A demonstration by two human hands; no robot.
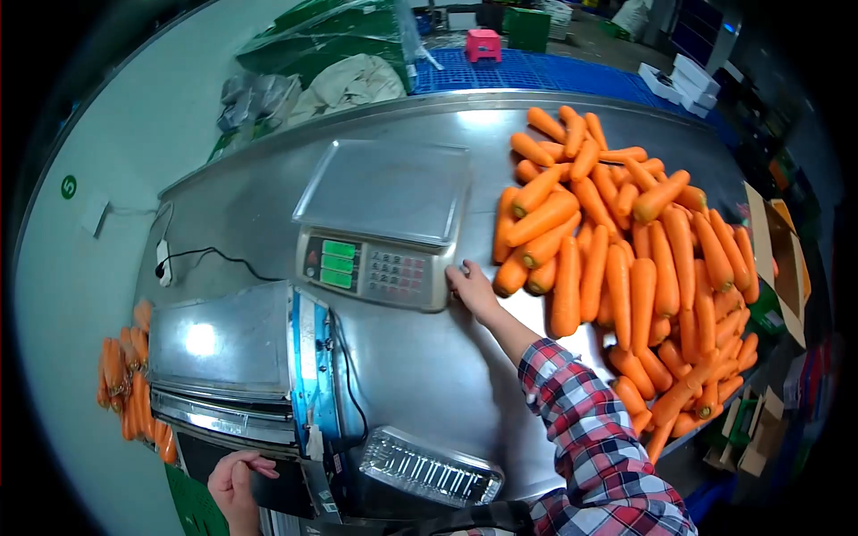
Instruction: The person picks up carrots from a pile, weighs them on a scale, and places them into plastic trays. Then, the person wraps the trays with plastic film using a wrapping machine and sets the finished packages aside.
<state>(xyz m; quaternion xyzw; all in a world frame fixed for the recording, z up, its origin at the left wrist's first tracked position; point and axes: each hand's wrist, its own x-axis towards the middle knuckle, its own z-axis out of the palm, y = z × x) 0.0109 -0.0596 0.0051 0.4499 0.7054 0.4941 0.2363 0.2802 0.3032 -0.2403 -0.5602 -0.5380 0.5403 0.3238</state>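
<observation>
A digital weighing scale [380,192] with a flat metal pan and lit green displays stands on the steel table. My right hand [474,290] is at its lower right corner, the fingertips against the casing, slightly apart and holding nothing. To the right of that hand lies a large pile of carrots [643,259]. My left hand [237,482] hovers at the lower left, fingers loosely extended with nothing visible in them. It is in front of a metal-topped machine with a blue side [219,344], perhaps a wrapping machine.
A clear plastic tray [433,466] lies near the table's front edge. Black cables run beside the machine and to a white power strip [164,263]. More carrots [134,384] are at far left. Cardboard boxes [776,259] stand beyond the table's right edge.
</observation>
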